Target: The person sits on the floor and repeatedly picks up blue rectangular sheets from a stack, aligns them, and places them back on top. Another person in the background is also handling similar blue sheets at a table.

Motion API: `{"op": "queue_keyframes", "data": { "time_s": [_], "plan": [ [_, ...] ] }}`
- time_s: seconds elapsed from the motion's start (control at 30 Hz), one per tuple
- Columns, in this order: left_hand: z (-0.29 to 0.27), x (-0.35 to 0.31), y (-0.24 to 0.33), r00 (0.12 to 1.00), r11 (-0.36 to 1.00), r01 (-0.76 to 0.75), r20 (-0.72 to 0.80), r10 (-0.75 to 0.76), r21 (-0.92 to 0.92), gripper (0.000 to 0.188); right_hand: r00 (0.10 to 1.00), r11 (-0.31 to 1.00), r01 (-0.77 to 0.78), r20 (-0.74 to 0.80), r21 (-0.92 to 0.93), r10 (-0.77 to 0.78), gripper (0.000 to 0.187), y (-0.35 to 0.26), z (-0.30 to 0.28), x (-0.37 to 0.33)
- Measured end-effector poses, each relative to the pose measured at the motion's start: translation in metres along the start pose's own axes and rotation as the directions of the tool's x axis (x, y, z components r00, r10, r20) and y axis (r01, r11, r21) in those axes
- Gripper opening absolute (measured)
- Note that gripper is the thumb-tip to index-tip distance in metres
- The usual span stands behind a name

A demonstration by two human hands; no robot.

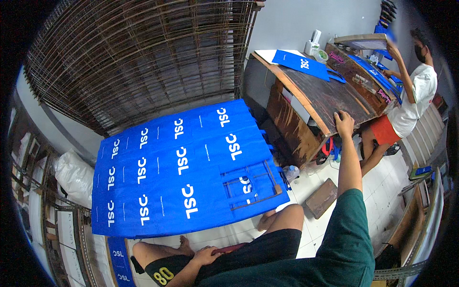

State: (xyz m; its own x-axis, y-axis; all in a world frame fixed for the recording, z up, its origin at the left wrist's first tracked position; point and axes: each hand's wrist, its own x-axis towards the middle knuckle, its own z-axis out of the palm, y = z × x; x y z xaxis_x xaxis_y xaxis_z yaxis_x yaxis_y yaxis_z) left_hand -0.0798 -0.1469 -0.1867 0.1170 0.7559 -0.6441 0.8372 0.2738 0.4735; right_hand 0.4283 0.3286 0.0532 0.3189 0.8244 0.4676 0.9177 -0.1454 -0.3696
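Note:
My left hand lies in my lap, its fingers closed around the end of a dark red, narrow thing; its kind is not clear. My right arm reaches forward, and my right hand rests on the near edge of a worn wooden table, fingers apart, nothing visible in them. On that table, beyond my hand, lies a blue tote bag with a white print. In front of me, blue bags with white prints cover a wide surface, and a thin rusty metal frame sits at its near right corner.
A stacked wire drying rack rises at the back left. A person in a white shirt raises a framed screen over another bench at the right. A brown block lies on the tiled floor; a clear plastic bundle is at the left.

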Motion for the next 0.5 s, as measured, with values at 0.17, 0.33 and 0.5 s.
{"op": "queue_keyframes", "data": {
  "time_s": [0.17,0.33,0.5],
  "plan": [
    [-0.001,-0.004,0.004,0.988,0.992,-0.084,-0.123,0.095,0.089,0.037,0.999,1.000,0.009,-0.054,0.009,-0.008,0.049,0.001,0.002,-0.002],
    [-0.008,-0.011,0.020,0.960,0.957,-0.117,-0.216,0.177,0.265,0.030,0.998,1.000,0.003,-0.064,-0.029,-0.005,0.050,0.006,0.006,0.000],
    [-0.018,-0.019,0.039,0.925,0.887,-0.174,-0.239,0.297,0.428,0.023,0.997,1.000,0.000,-0.077,0.004,0.001,0.049,0.001,0.003,-0.004]
  ]
}}
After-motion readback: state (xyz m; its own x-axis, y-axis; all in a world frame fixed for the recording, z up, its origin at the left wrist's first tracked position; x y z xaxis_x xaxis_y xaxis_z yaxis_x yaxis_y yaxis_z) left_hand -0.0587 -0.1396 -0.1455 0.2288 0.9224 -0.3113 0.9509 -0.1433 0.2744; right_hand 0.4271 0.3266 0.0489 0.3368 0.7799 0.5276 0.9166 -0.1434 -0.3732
